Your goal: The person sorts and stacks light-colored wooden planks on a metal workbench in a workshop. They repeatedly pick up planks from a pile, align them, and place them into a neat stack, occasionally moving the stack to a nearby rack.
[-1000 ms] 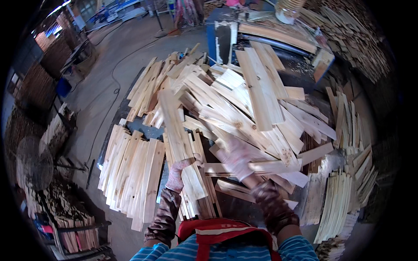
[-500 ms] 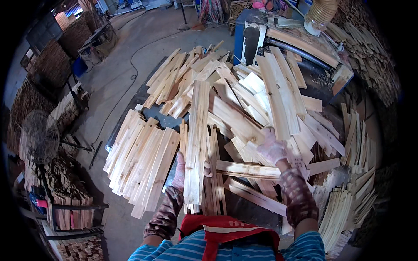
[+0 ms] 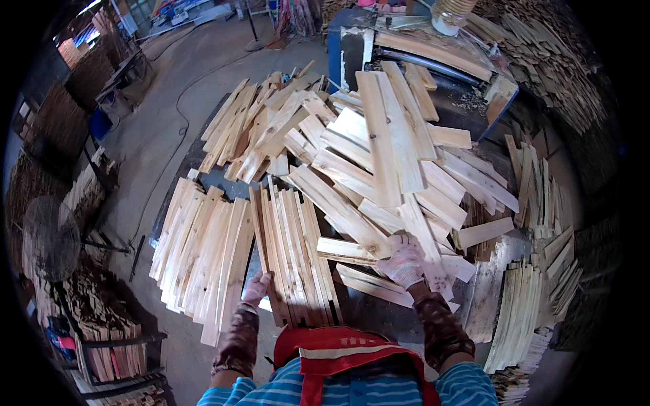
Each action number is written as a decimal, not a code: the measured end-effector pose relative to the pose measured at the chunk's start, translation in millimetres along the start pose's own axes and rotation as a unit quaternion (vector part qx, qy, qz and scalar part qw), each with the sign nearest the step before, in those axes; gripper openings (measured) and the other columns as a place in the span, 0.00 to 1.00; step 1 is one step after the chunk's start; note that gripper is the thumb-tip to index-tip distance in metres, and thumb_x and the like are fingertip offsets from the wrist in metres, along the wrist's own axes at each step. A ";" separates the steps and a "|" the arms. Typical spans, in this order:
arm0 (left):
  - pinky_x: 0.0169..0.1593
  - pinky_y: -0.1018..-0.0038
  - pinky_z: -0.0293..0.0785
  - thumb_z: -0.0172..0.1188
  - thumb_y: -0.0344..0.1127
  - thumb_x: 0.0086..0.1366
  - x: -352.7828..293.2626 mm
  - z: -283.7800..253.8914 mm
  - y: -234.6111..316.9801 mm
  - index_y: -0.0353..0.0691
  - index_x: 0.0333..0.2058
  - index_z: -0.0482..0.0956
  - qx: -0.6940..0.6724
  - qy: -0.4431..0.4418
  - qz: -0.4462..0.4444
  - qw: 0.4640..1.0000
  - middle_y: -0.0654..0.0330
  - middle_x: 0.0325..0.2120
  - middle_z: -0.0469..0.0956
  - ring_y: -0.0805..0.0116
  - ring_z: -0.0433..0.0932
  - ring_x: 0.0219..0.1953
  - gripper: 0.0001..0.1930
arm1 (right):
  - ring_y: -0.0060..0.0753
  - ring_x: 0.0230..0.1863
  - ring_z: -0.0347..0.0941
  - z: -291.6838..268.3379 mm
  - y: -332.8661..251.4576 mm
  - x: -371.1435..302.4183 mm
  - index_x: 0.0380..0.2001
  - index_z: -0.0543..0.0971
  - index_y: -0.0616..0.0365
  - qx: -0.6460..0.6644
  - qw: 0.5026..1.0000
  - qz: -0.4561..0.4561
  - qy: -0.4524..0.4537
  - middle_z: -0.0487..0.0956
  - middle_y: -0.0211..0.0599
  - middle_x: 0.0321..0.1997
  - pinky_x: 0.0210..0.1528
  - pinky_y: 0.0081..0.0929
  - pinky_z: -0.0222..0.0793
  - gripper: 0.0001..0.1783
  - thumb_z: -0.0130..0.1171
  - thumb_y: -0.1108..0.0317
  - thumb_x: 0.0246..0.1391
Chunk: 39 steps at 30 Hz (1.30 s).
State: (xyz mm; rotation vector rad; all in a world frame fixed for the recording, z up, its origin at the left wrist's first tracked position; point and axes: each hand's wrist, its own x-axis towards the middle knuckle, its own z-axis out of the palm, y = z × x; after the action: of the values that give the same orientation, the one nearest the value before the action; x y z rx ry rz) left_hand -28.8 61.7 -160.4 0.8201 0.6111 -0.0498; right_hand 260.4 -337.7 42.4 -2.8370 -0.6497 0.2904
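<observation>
My left hand (image 3: 256, 288), in a pale pinkish glove, is at the left side of a row of narrow boards (image 3: 294, 250). Its fingers are closed on the lower part of the leftmost board (image 3: 260, 233), which is turned on its edge against the others. My right hand (image 3: 403, 261), gloved too, grips the near end of a long knotty board (image 3: 338, 211) that slants up to the left across the loose heap. Under that end lies a short stack of boards (image 3: 349, 250). Part of the right fingers is hidden by the glove's back.
Left of the row lies another batch of boards (image 3: 200, 250) side by side. Loose boards (image 3: 393, 135) cover the table's far and right parts. Beyond stands a blue-sided machine (image 3: 433, 54) with a roller. A fan (image 3: 51, 237) and stacked wood (image 3: 108, 338) are at the left.
The board that my left hand held upright now rests on edge at the row's left side. My right hand has moved down slightly and closed on the knotty board's end. The view has shifted.
</observation>
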 end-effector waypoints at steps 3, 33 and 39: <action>0.44 0.74 0.76 0.62 0.38 0.68 -0.4 42.2 4.1 0.37 0.58 0.76 0.256 0.208 0.084 0.941 0.64 0.42 0.82 0.71 0.78 0.41 0.22 | 0.48 0.52 0.73 -15.6 -10.7 -9.0 0.48 0.75 0.61 0.151 0.986 0.035 -0.064 0.74 0.51 0.51 0.55 0.41 0.69 0.35 0.67 0.48 0.41; 0.53 0.61 0.72 0.47 0.63 0.71 13.5 62.7 23.3 0.38 0.64 0.67 0.514 0.227 0.084 0.823 0.44 0.48 0.80 0.43 0.77 0.52 0.36 | 0.55 0.66 0.61 11.2 -6.3 133.9 0.69 0.58 0.57 0.007 0.972 0.057 0.230 0.59 0.52 0.71 0.67 0.51 0.56 0.49 0.62 0.46 0.48; 0.66 0.58 0.62 0.62 0.52 0.60 23.8 134.9 81.1 0.34 0.67 0.59 0.575 0.352 0.099 0.732 0.39 0.64 0.63 0.39 0.64 0.64 0.43 | 0.61 0.65 0.65 -16.2 -24.5 131.4 0.71 0.55 0.60 0.324 0.930 0.070 0.161 0.64 0.58 0.69 0.66 0.43 0.63 0.52 0.66 0.49 0.47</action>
State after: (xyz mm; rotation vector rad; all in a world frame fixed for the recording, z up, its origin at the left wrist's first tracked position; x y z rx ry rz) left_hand 79.2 28.0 -48.3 2.1795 1.2365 0.1024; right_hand 370.4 -260.1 45.3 -2.2150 -0.2195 0.0384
